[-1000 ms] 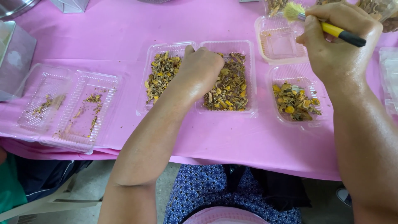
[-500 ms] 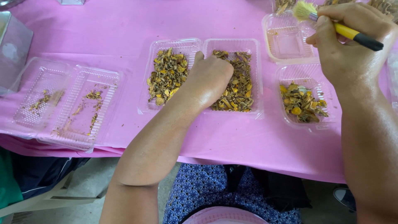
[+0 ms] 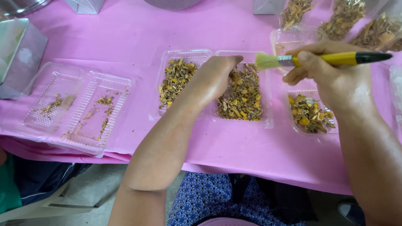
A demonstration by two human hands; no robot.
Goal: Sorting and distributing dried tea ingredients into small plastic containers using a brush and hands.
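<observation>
At a pink-covered surface, the left hand rests curled, fingers together, on the open clear plastic clamshell tray of dried yellow-brown herb pieces. The right hand, just right of the tray, grips a yellow-handled brush, bristles pointing over it. The chips look light, dry and brittle, best pinched gently; the thin tray likely flexes, so it is best steadied at its rim.

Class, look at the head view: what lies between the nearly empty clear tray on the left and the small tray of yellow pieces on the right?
The double clear tray of dried pieces, with the left hand resting on it.
</observation>
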